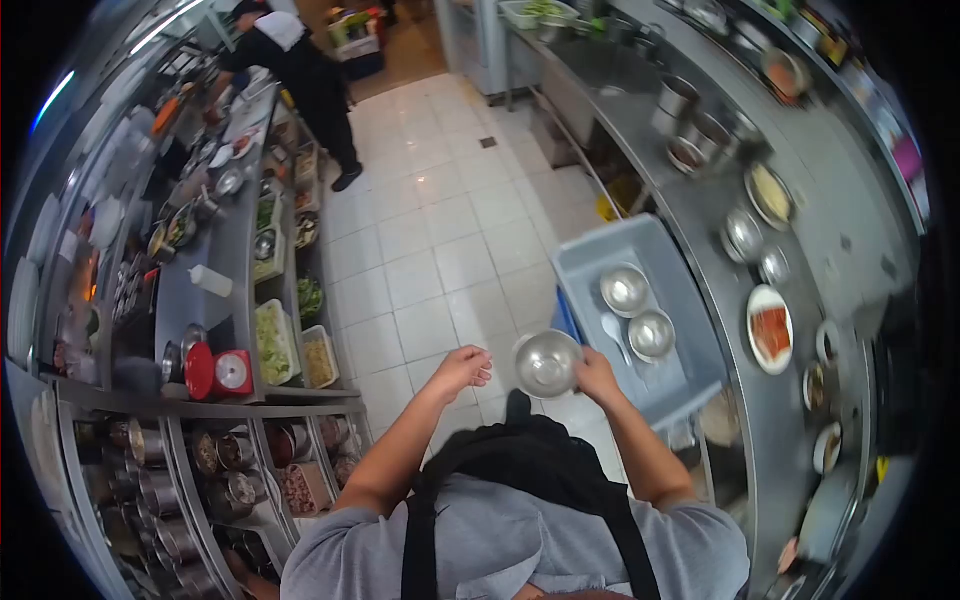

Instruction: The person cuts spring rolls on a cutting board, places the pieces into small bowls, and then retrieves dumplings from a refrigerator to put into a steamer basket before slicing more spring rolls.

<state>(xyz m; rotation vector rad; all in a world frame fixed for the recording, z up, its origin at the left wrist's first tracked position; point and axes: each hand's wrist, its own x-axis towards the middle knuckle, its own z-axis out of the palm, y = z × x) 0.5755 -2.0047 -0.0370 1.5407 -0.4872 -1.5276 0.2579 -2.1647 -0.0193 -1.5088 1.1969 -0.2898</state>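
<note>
My right hand (597,376) grips the rim of a shiny metal bowl (548,364), held in front of my body with its inside showing and no food visible in it. Left of the bowl, my left hand (466,370) is in the air, apart from it, with its fingers curled; whether they hold anything is too small to tell. Just right of the held bowl is a grey plastic tub (583,250). Inside the tub are two metal bowls, one farther (625,290) and one nearer (652,336), and a white spoon (615,335).
A steel counter (720,300) on the right bears pots and a white oval plate (769,330) with orange-red food. On the left counter stand a red scale (215,370) and a squeeze bottle (211,281). A person in black (305,80) stands at the far left.
</note>
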